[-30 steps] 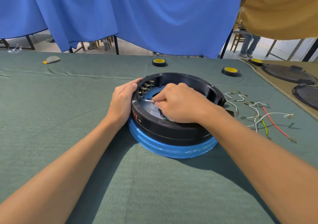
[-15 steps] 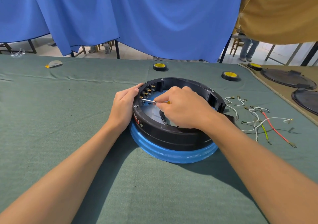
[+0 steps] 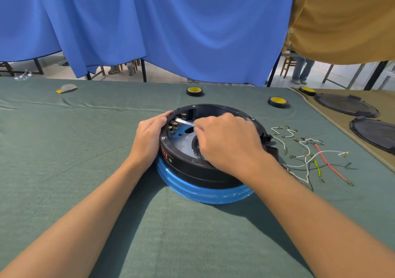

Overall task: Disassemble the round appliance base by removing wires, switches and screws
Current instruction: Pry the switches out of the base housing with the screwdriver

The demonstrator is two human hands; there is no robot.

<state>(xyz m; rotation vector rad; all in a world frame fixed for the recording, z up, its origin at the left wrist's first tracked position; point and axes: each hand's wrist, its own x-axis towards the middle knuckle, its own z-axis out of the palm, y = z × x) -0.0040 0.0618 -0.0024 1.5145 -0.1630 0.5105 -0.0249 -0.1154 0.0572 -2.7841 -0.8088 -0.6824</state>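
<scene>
The round appliance base [image 3: 192, 171], black with a blue lower ring, lies open side up in the middle of the green-covered table. My left hand [image 3: 148, 138] grips its left rim, fingers curled over the edge. Inside the base my right hand [image 3: 226, 144] holds a thin metal tool [image 3: 184, 122] whose tip points at the brass switch terminals [image 3: 174, 126] on the inner left wall. Most of the tool's handle is hidden in my fist. Loose removed wires [image 3: 307, 151], white, red and yellow-green, lie to the right of the base.
Two black-and-yellow tape rolls [image 3: 194, 91] [image 3: 277, 101] sit behind the base, a third [image 3: 307, 90] at the far right. Two dark round covers [image 3: 346, 104] [image 3: 376, 131] lie on a tan mat at right. Blue curtains hang beyond the table's far edge.
The view has tilted up slightly. My right hand has shifted the tool's tip a little higher along the terminals. My left hand stays on the rim.
</scene>
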